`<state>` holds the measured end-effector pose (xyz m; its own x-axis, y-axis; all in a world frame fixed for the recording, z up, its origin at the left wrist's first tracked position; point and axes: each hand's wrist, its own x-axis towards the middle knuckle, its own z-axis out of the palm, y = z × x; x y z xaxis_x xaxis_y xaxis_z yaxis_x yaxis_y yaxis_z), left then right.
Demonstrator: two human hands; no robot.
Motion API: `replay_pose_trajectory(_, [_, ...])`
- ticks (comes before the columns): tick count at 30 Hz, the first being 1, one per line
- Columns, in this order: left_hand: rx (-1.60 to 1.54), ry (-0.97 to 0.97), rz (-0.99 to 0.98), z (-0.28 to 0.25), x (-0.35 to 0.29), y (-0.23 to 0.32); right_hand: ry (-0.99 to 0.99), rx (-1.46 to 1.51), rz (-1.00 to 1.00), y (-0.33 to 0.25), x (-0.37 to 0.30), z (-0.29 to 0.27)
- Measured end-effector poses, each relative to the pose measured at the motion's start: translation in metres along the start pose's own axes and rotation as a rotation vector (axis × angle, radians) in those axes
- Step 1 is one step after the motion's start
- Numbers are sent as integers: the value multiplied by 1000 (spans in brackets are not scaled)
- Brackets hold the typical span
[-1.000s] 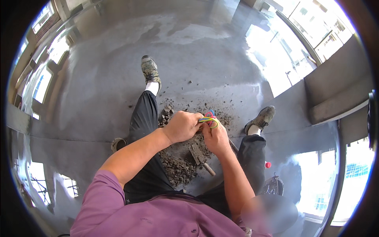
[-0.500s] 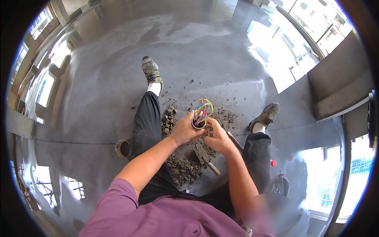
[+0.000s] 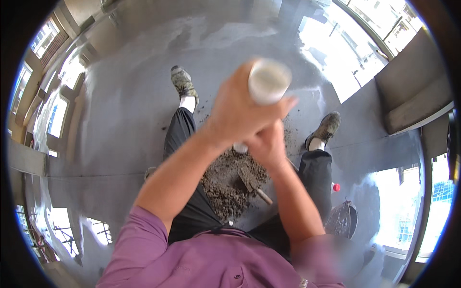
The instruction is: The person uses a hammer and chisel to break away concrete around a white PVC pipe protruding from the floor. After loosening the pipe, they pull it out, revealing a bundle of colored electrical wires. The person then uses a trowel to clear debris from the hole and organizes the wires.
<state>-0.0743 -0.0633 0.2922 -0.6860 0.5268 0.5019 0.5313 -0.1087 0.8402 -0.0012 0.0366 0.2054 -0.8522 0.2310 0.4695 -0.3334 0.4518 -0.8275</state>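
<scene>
My left hand [image 3: 235, 108] is raised toward the camera, closed around a whitish cylinder [image 3: 270, 81] whose round end is blurred. My right hand [image 3: 269, 144] is just below it, with fingers curled; the left hand partly covers it, and what it grips is hidden. Below the hands a small white rounded piece [image 3: 240, 148] shows at the edge of the rubble. Loose dark rubble [image 3: 223, 197] lies between my legs. On it rests a dirty flat-bladed trowel [image 3: 248, 178] with a wooden handle.
My shoes [image 3: 182, 80] rest on the grey concrete floor to either side of the rubble. Beyond my right leg are a red-capped bottle [image 3: 335, 187] and a dirty bucket [image 3: 343, 221]. My left forearm mostly hides a round container [image 3: 150, 171]. A concrete ledge [image 3: 418, 105] runs along the right.
Both hands have risen from the rubble toward the camera. The wire-filled pipe end between them is no longer visible; a whitish cylinder now shows in my left hand. The coloured wires are out of sight.
</scene>
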Motion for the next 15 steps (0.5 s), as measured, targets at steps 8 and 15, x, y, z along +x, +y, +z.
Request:
replay_pose_trajectory(8, [-460,-26,102,-35,21,25,361,261,-86,-148,69,-68])
replay_pose_trajectory(15, [-10,-70,-152,-63,-109,-106,559,63,-180,-171,69,-112])
